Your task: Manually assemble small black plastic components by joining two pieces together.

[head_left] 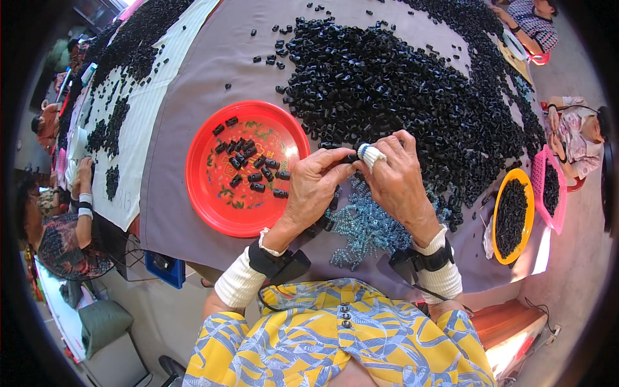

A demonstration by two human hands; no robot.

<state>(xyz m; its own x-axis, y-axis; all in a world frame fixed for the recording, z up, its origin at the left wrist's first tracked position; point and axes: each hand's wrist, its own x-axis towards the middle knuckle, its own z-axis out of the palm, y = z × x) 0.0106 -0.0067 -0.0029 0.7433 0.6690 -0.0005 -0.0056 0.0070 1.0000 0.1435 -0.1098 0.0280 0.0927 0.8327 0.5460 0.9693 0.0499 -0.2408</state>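
My left hand [316, 190] pinches a small black plastic piece [350, 158], apparently a cord lock, between thumb and fingertips. The fingers of my right hand [403, 184] are closed on its other end, and one of them wears a white wrap [371, 156]. Below and between the hands lies a heap of small bluish coil springs [364, 229]. Beside my left hand sits a round red tray [198, 184] with several black cord locks [256, 187] scattered on it. A large pile of hollow black plastic parts [387, 84] spreads just beyond my fingers.
A yellow basket [530, 209] of black pieces and a pink basket [559, 222] stand at the table's right edge. Grey cloth [174, 142] covers the table. Other people work at the far right and at a left table [132, 193] strewn with black parts.
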